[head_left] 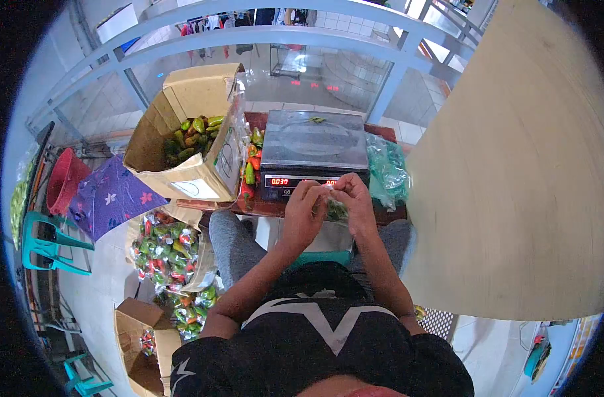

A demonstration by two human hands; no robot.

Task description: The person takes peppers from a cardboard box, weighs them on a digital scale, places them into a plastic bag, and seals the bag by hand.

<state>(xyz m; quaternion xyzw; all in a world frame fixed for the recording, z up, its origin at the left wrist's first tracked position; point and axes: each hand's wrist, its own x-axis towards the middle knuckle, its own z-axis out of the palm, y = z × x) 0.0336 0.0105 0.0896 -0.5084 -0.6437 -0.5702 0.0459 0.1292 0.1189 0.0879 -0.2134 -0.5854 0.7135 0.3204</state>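
We hold our left hand (304, 215) and right hand (357, 205) close together, fingertips (310, 190) pinching a clear bag (337, 212) with green contents just below them. Beyond our fingers stands a scale (315, 142), its display (281, 182) partly covered; a cardboard box (160, 173) stands left.

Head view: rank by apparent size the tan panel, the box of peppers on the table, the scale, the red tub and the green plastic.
1. Tan panel
2. Box of peppers
3. Scale
Unranked, both smaller: green plastic and red tub look too alike to separate.
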